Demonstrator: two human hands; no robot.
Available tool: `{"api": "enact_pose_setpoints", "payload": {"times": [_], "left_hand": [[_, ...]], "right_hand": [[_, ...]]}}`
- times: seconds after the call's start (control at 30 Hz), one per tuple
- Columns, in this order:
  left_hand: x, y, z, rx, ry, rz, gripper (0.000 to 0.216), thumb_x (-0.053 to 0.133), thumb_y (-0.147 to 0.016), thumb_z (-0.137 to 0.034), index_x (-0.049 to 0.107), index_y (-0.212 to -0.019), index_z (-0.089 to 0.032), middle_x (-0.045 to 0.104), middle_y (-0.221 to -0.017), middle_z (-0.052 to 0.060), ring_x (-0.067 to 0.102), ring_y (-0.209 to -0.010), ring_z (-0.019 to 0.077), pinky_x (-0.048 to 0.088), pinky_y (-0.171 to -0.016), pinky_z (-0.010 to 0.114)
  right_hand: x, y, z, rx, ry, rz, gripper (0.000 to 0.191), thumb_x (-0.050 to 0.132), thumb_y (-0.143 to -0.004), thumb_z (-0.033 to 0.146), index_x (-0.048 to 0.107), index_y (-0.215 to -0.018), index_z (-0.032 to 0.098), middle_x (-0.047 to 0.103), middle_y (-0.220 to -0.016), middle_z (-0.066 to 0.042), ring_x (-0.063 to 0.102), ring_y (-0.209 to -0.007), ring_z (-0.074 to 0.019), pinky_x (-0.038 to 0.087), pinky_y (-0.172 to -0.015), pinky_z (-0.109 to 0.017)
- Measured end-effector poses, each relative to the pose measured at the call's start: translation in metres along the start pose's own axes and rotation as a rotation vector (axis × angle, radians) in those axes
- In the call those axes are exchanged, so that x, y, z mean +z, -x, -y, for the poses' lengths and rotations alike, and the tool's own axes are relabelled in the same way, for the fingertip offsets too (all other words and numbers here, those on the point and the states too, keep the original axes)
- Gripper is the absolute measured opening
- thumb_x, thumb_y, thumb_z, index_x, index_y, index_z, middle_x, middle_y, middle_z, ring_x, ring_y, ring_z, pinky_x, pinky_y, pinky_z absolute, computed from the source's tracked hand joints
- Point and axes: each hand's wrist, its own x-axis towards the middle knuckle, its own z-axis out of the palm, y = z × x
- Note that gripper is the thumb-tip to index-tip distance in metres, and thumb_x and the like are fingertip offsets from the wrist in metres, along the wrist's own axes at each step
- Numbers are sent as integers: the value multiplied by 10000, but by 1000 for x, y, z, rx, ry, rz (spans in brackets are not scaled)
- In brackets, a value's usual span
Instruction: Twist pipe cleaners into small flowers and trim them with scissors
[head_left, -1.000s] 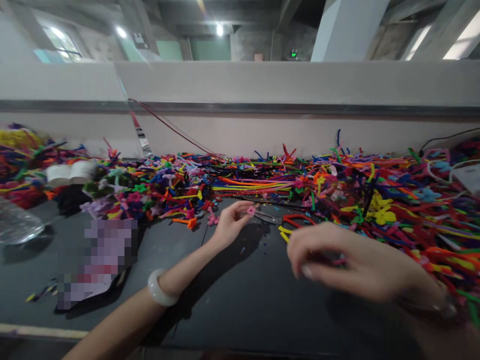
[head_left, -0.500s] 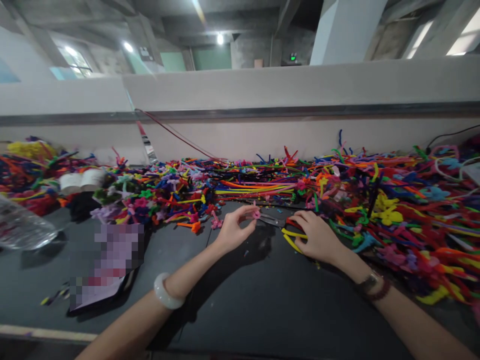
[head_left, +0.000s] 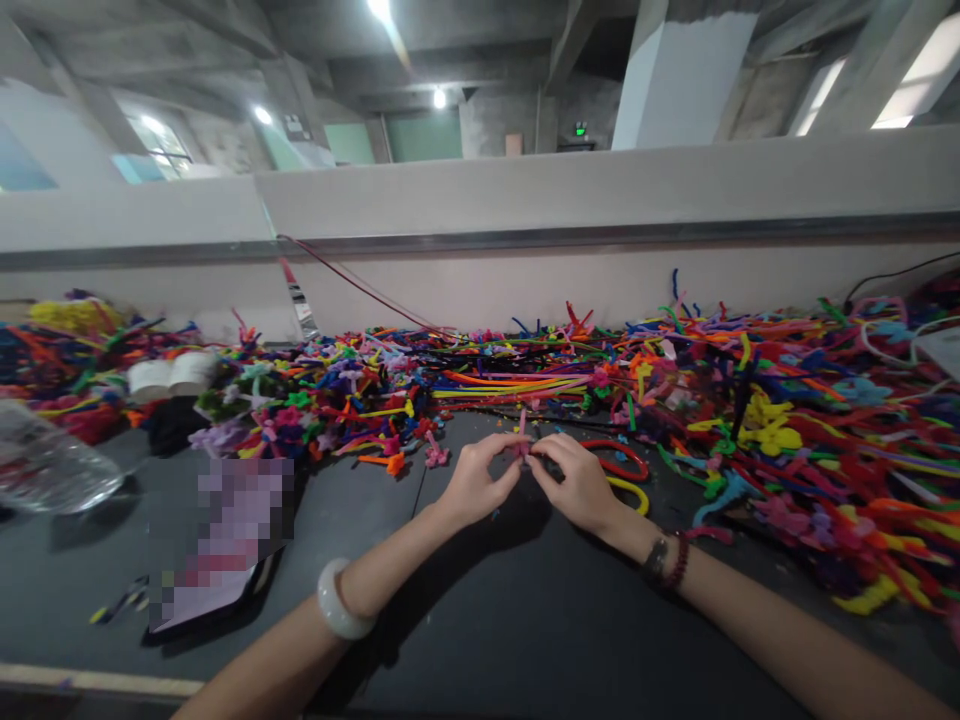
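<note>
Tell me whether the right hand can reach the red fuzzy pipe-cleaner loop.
Probably yes: the right hand lies just beside the red fuzzy pipe-cleaner loop, with nothing between them, though it is now at a small pink pipe-cleaner piece.

I count one left hand (head_left: 476, 482), one right hand (head_left: 575, 487), one pink pipe-cleaner flower (head_left: 521, 448), one white bangle (head_left: 337, 600), one wristwatch (head_left: 656, 560), one beaded bracelet (head_left: 680, 563), two white rolls (head_left: 171, 374)

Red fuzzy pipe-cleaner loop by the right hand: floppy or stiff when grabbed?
The red chenille pipe-cleaner loop is probably light and bendable, yet holds its shape: it keeps its curve on the dark table. Its fuzzy surface likely grips rather than slips. It may snag the nearby yellow chenille stem.
</note>
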Motion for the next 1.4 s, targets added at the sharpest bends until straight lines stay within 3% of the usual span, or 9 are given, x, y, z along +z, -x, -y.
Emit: {"api": "enact_pose_setpoints", "payload": {"times": [0.5,0.6,0.7,0.8,1.4], "left_hand": [[7,-2,-1,20,-28,-66,222,498,-701,-146,580,-906,-166,627,-878,55,576,-802,137,460,-746,265],[10,-3,-2,-27,23,-149,163,511,-688,-158,564,-842,-146,583,-904,73,566,-781,128,478,-709,251],[13,-3,-2,-104,47,-200,93,525,-687,-197,545,-753,-133,572,-773,48,558,-668,108,488,-632,231],[14,-3,-2,-166,56,-178,104,517,-703,-219,561,-736,-130,589,-669,24,560,-606,103,486,-608,224],[18,-7,2,-198,-30,-160,161,507,-667,-138,638,-761,-137,662,-703,40,593,-603,122,488,-624,237]], "right_hand": [[19,4,-4,68,76,-151,110,451,-758,170,560,-770,160,597,-751,-57,538,-719,-163,437,-653,-268],[19,5,-4,69,88,-147,126,444,-769,169,569,-782,158,602,-764,-57,543,-731,-162,436,-663,-267],[18,4,-2,78,95,-134,137,440,-775,173,575,-788,160,605,-764,-56,545,-729,-160,435,-660,-264],[17,3,-1,84,105,-127,139,440,-777,183,577,-763,168,606,-740,-51,543,-697,-155,433,-627,-256],[18,4,1,71,208,-78,148,435,-779,182,577,-740,168,598,-724,-55,537,-708,-158,421,-640,-252]]}}
